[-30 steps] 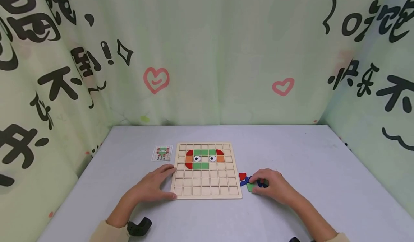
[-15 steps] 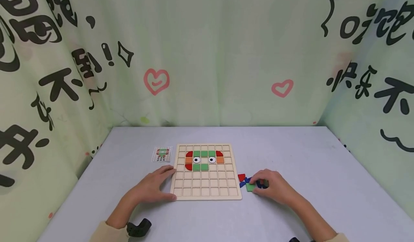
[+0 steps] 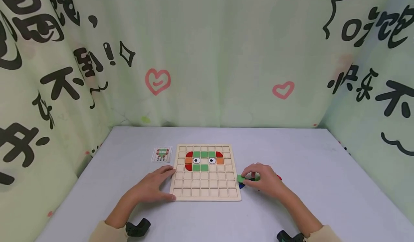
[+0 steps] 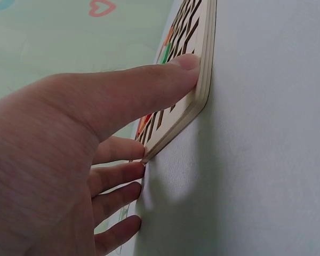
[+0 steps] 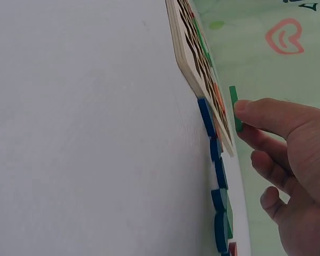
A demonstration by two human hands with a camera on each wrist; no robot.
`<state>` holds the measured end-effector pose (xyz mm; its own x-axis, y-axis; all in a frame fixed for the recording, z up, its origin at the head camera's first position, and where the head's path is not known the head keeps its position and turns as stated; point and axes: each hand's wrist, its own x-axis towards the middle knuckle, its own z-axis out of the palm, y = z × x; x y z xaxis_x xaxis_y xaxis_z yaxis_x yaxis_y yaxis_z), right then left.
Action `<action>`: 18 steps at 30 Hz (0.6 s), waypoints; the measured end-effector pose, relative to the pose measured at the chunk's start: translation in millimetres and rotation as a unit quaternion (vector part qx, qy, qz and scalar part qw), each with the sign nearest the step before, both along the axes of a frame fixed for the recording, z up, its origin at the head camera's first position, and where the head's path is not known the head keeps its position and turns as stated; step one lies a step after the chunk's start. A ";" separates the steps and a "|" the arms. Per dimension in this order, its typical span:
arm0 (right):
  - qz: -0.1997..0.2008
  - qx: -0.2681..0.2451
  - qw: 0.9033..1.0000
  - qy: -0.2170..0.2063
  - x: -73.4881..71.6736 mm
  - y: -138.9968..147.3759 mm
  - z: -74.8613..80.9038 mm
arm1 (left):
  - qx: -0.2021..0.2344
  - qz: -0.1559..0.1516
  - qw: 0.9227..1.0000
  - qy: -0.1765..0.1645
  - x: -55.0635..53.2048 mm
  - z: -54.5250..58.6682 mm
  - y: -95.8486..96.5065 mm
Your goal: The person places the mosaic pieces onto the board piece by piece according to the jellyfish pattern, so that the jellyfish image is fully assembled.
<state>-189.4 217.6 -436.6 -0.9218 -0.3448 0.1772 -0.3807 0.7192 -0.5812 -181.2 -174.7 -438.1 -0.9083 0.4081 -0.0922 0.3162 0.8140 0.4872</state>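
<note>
My right hand [image 3: 266, 182] pinches a green square tile [image 5: 233, 95] between thumb and finger, raised above the table just beyond the board's right edge. Beneath that hand lie blue pieces [image 5: 221, 229], partly hidden in the head view. The wooden grid board [image 3: 207, 194] carries green squares, red rounded pieces, orange squares and two eye tiles [image 3: 196, 160] in its upper rows. At its left side rests my left hand [image 3: 150, 187], fingers spread along the edge. Its thumb [image 4: 173, 74] lies on the board's near left corner, extended.
A small picture card [image 3: 162, 154] with a gridded figure lies left of the board. Red bits [image 3: 279, 177] show behind the right hand. The white table [image 3: 291, 148] is enclosed by pale green curtains [image 3: 194, 55]. Black wrist devices [image 3: 138, 228] are strapped to the arms.
The green square tile has been lifted from the pile by my right hand and carried leftward, up to the board's right edge. My left hand stays on the board.
</note>
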 end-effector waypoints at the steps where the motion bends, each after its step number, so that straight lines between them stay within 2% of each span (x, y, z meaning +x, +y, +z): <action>1: 0.006 -0.004 1.000 0.002 -1.6 -3.8 -0.6 | 0.001 -0.002 1.000 0.001 0.3 0.4 -0.3; 13: 0.021 -0.025 0.999 -0.014 -18.5 -42.8 -2.6 | 0.006 -0.010 1.000 0.006 1.5 1.4 -0.8; 18: 0.014 -0.025 0.999 -0.016 -24.0 -56.6 -4.4 | 0.004 -0.014 1.000 0.009 1.5 1.2 -2.0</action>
